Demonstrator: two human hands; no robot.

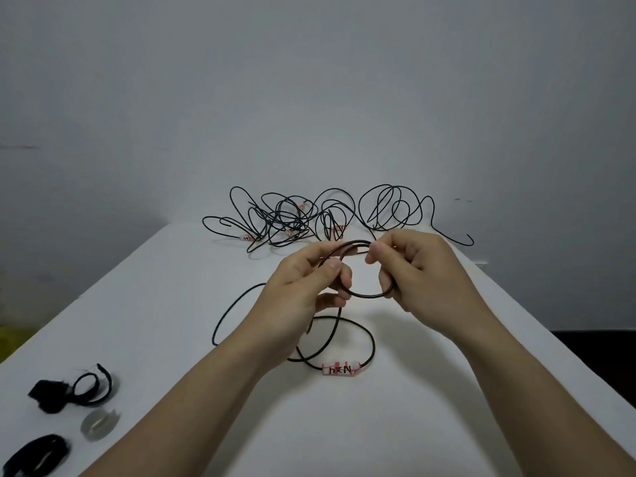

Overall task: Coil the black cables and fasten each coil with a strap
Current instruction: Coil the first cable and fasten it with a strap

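A plain pale-grey wall fills the upper half, softly and evenly lit. Below it lies a white worktop — a dark area past its right edge, a yellow-green patch at its left.

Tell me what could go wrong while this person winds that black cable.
1. No strap is on the coil yet; if either the left hand or right hand slackens, it may spring open. The straps lie off to the left.
2. The loose length on the table crosses itself near the tag and might kink when drawn in.
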